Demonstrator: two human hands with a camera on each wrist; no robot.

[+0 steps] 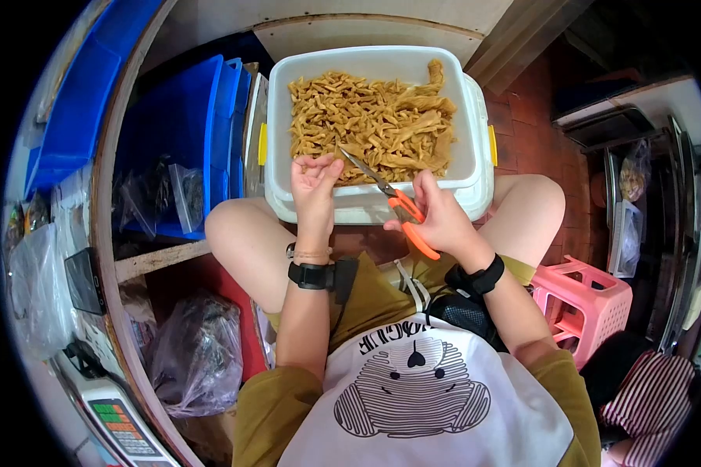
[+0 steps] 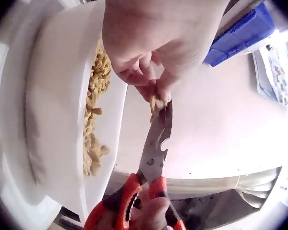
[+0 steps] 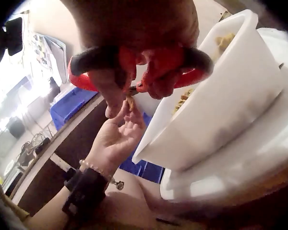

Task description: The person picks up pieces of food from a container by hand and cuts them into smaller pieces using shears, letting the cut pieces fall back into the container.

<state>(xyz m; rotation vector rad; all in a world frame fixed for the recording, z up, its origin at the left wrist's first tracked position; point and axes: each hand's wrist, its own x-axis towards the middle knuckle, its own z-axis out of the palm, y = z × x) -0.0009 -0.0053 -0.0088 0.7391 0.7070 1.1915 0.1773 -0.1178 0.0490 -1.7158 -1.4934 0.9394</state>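
My left hand is at the near edge of a white tub, its thumb and fingertips pinching a small tan strip of food. Tan strips like it form a pile in the tub, with longer, uncut-looking pieces on the right side. In my right hand I grip a pair of scissors by their orange handles. Their metal blades point up and left, with the tips right at the strip by my left fingertips. The exact kind of food is unclear.
The tub sits on a white box with yellow latches, between my knees. Blue bins with plastic bags stand on the left. A pink stool is at the right. A scale stands at lower left.
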